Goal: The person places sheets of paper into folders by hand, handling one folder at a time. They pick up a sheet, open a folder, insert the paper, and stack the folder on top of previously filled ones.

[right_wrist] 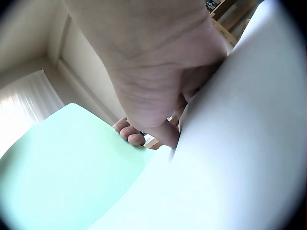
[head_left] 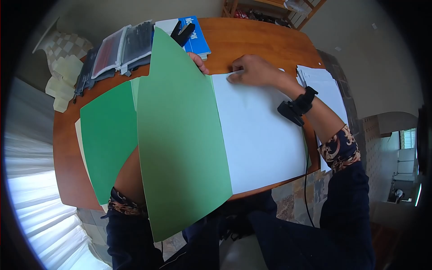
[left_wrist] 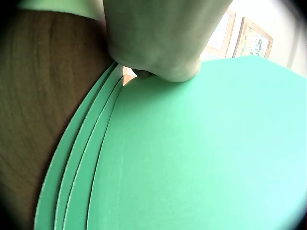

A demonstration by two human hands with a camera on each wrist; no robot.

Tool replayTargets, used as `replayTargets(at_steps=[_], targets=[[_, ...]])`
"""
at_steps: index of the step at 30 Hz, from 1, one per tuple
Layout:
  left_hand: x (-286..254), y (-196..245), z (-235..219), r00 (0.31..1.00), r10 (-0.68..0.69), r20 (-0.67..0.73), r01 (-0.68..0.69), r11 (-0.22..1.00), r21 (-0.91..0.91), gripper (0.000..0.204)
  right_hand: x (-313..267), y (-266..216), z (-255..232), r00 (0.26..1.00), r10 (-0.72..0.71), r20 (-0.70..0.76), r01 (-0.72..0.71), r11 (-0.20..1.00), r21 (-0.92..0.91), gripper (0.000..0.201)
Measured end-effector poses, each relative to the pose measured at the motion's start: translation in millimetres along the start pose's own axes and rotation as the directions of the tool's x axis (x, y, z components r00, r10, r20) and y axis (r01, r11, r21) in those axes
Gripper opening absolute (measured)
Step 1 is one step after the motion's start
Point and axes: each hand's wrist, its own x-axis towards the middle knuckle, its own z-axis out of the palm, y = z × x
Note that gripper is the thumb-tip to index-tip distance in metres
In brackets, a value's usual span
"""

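Note:
A light green folder (head_left: 180, 135) lies open, its left cover raised and tilted toward me. My left hand (left_wrist: 158, 38) is mostly hidden behind that cover in the head view. Its fingertips curl over the cover's top edge near the fold and show again in the right wrist view, gripping the folder. White paper (head_left: 261, 135) covers the folder's right half. At the paper's far edge my right hand (head_left: 254, 71) pinches it between thumb and fingers. Several more green folder edges show in layers in the left wrist view.
Darker green folders (head_left: 108, 135) lie at the left of the wooden table (head_left: 252, 38). Zippered pouches (head_left: 121, 49), a blue notebook (head_left: 196, 38) and a black stapler-like tool (head_left: 183, 33) sit at the back. A paper stack (head_left: 321, 81) is on the right.

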Motion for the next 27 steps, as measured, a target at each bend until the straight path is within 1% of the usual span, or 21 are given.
replayTargets(at_steps=[1, 3, 4, 5, 7, 8, 9, 10, 11, 12, 13, 15, 16, 17, 19, 20, 22, 23, 24, 26, 27], targets=[[-0.8, -0.7, 4.4, 1.000, -0.001, -0.004, 0.001, 1.000, -0.003, 0.025, 0.8, 0.2, 1.0, 0.999, 0.045, -0.006, -0.046, 0.999, -0.010, 0.038], [-2.4, -5.0, 22.5, 0.973, 0.044, -0.225, -0.003, 0.984, 0.178, 0.027, 2.4, 0.6, 3.1, 0.996, 0.084, -0.013, -0.085, 0.996, -0.018, 0.036], [-2.9, -7.5, 34.3, 0.972, 0.043, -0.231, -0.002, 0.984, 0.177, 0.027, 1.3, -0.7, 3.1, 0.995, 0.091, -0.033, -0.091, 0.996, -0.003, 0.035], [-2.6, -10.4, 46.8, 0.936, 0.098, -0.339, -0.066, 0.992, 0.105, 0.024, 1.2, -0.6, 4.1, 0.994, 0.095, -0.054, -0.095, 0.995, 0.015, 0.034], [9.2, -21.9, 59.5, 0.886, 0.140, -0.441, -0.135, 0.990, 0.042, 0.023, 0.2, 0.6, 5.5, 0.994, 0.086, -0.075, -0.083, 0.996, 0.034, 0.033], [16.4, -33.6, 64.3, 0.828, 0.320, -0.460, -0.258, 0.947, 0.194, 0.022, -0.3, 1.2, 6.1, 0.992, 0.079, -0.096, -0.075, 0.996, 0.051, 0.032], [17.3, -32.1, 67.4, 0.792, 0.405, -0.456, -0.310, 0.911, 0.271, 0.022, 0.5, 3.4, 9.2, 0.992, 0.079, -0.099, -0.073, 0.996, 0.056, 0.032], [19.0, -22.8, 76.6, 0.750, 0.487, -0.448, -0.356, 0.868, 0.347, 0.023, 1.0, 6.4, 12.7, 0.988, 0.042, -0.150, -0.033, 0.998, 0.062, 0.031], [15.9, -9.8, 81.6, 0.769, 0.402, -0.497, -0.182, 0.883, 0.432, 0.018, 1.1, 9.3, 16.5, 0.980, 0.008, -0.200, 0.006, 0.998, 0.067, 0.030], [15.4, 1.3, 89.2, 0.771, 0.320, -0.551, -0.003, 0.866, 0.499, 0.015, -0.6, 9.0, 18.7, 0.980, 0.010, -0.200, 0.005, 0.997, 0.073, 0.030], [18.6, -0.7, 93.2, 0.773, 0.318, -0.550, 0.000, 0.866, 0.500, 0.015, -3.2, 8.5, 21.0, 0.972, -0.013, -0.233, 0.039, 0.994, 0.107, 0.032], [26.7, -6.8, 98.4, 0.695, 0.370, -0.617, 0.033, 0.840, 0.541, 0.010, -6.5, 7.6, 21.1, 0.962, -0.046, -0.270, 0.085, 0.987, 0.135, 0.035], [31.3, -5.7, 93.7, 0.715, 0.367, -0.595, 0.034, 0.832, 0.553, 0.010, -8.2, 6.7, 21.6, 0.967, 0.026, -0.254, 0.038, 0.969, 0.245, 0.029], [31.3, -8.1, 93.6, 0.690, 0.275, -0.670, 0.214, 0.806, 0.551, 0.012, -12.0, 5.0, 23.0, 0.969, 0.095, -0.228, -0.010, 0.937, 0.350, 0.025], [33.3, -11.4, 89.1, 0.691, 0.302, -0.657, 0.192, 0.799, 0.569, 0.016, -23.4, 4.8, 18.5, 0.892, -0.033, -0.450, 0.198, 0.924, 0.326, 0.024], [32.8, -13.5, 87.0, 0.686, 0.300, -0.663, 0.213, 0.789, 0.577, 0.017, -13.8, 20.1, 13.1, 0.960, -0.072, -0.269, 0.157, 0.938, 0.310, 0.025], [32.3, -10.4, 88.0, 0.686, 0.285, -0.670, 0.229, 0.789, 0.570, 0.017, -6.7, 28.3, 17.4, 0.991, -0.106, -0.078, 0.124, 0.951, 0.284, 0.027], [32.1, -9.3, 89.4, 0.687, 0.268, -0.675, 0.244, 0.790, 0.562, 0.016, -8.2, 29.4, 26.4, 0.992, -0.036, -0.119, 0.089, 0.876, 0.474, 0.028], [31.0, -11.2, 89.1, 0.688, 0.268, -0.674, 0.243, 0.790, 0.562, 0.016, -11.8, 27.9, 34.1, 0.989, 0.043, -0.143, 0.060, 0.761, 0.646, 0.029], [32.7, -15.2, 88.1, 0.689, 0.298, -0.660, 0.176, 0.815, 0.552, 0.016, -24.8, 16.0, 32.3, 0.976, 0.147, -0.162, 0.038, 0.618, 0.785, 0.030], [35.1, -14.1, 89.7, 0.707, 0.297, -0.642, 0.157, 0.819, 0.551, 0.016, -33.7, 0.4, 21.7, 0.939, 0.056, -0.338, 0.195, 0.724, 0.661, 0.028]])
